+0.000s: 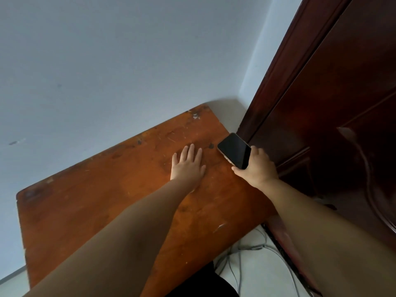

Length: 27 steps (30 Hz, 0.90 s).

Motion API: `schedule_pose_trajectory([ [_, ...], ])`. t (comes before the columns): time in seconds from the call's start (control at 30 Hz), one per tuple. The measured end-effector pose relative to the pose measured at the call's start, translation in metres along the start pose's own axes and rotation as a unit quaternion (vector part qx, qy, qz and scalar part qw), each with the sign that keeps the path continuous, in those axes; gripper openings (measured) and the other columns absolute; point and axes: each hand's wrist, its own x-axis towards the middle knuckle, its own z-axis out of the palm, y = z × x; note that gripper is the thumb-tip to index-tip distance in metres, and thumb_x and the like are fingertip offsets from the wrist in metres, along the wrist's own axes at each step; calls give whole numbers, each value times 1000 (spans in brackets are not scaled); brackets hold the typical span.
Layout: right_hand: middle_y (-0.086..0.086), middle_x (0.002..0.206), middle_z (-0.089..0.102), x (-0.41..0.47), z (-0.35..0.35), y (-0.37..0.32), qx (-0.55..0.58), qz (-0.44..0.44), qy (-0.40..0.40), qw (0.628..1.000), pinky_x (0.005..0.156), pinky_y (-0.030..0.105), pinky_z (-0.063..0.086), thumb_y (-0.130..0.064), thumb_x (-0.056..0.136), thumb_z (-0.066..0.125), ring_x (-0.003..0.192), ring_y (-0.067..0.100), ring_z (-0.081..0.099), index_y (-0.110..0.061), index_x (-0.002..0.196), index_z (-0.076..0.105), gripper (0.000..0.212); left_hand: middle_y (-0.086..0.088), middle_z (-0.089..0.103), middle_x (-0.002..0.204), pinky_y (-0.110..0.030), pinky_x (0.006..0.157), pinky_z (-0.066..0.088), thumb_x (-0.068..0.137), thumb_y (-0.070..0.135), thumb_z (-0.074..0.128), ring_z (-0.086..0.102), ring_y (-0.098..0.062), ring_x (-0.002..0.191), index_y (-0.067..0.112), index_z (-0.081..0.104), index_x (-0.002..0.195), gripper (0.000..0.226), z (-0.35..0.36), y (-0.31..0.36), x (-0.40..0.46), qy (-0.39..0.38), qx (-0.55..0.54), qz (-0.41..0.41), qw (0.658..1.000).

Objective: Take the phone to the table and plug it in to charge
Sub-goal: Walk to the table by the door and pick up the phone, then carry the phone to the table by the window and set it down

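A black phone with a dark screen and a light metal edge is held over the right edge of the scratched orange-brown wooden table. My right hand grips its near end from below, screen facing up. My left hand lies flat on the tabletop with its fingers spread, a short way left of the phone and holding nothing. I cannot tell whether the phone touches the table. No charging plug is seen on the tabletop.
A dark red-brown wooden door stands close on the right of the table. Grey cables lie tangled on the pale floor beside the table's near right corner. A pale wall runs behind the table.
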Motion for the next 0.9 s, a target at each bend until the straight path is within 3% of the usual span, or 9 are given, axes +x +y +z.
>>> schedule_pose_trajectory([
  [0.13, 13, 113, 55, 3, -31, -22, -20, -56, 41, 997, 81, 45, 50, -58, 67, 69, 103, 30, 55, -6, 118, 43, 78, -11, 33, 151, -49, 110, 28, 98, 43, 30, 30, -32, 138, 18, 27, 143, 52, -42, -9, -3, 23, -47, -18, 998],
  [0.3, 12, 114, 54, -5, -56, -80, -19, -130, 65, 989, 77, 41, 51, -61, 69, 66, 101, 29, 55, -7, 119, 42, 78, -11, 51, 135, -48, 106, 33, 98, 37, 31, 44, -31, 127, 15, 42, 133, 42, -78, -46, -42, 102, -44, -83, 990],
  [0.37, 11, 112, 54, -16, -56, -111, -3, -167, 66, 984, 71, 38, 50, -60, 69, 67, 97, 27, 55, -9, 119, 40, 77, -11, 53, 132, -47, 103, 35, 98, 35, 31, 46, -31, 124, 14, 45, 130, 41, -83, -69, -68, 128, -62, -117, 983],
  [0.53, 12, 111, 54, -62, -43, -189, 9, -266, 58, 962, 75, 40, 50, -56, 69, 69, 98, 27, 55, -9, 119, 40, 74, -11, 53, 132, -46, 101, 36, 96, 31, 33, 46, -30, 123, 13, 47, 129, 40, -80, -129, -146, 174, -89, -201, 960],
  [0.7, 11, 110, 54, -123, -21, -278, -26, -382, 40, 923, 74, 40, 51, -56, 70, 66, 99, 27, 53, -9, 116, 40, 71, -12, 54, 131, -46, 100, 37, 96, 31, 35, 47, -31, 123, 12, 46, 129, 40, -66, -197, -246, 194, -97, -289, 932],
  [0.9, 11, 109, 55, -238, 21, -397, -11, -490, 21, 871, 69, 37, 49, -59, 70, 65, 94, 27, 55, -9, 116, 40, 72, -10, 59, 118, -39, 88, 40, 97, 31, 32, 52, -28, 107, 11, 50, 120, 36, -21, -290, -402, 210, -102, -405, 884],
])
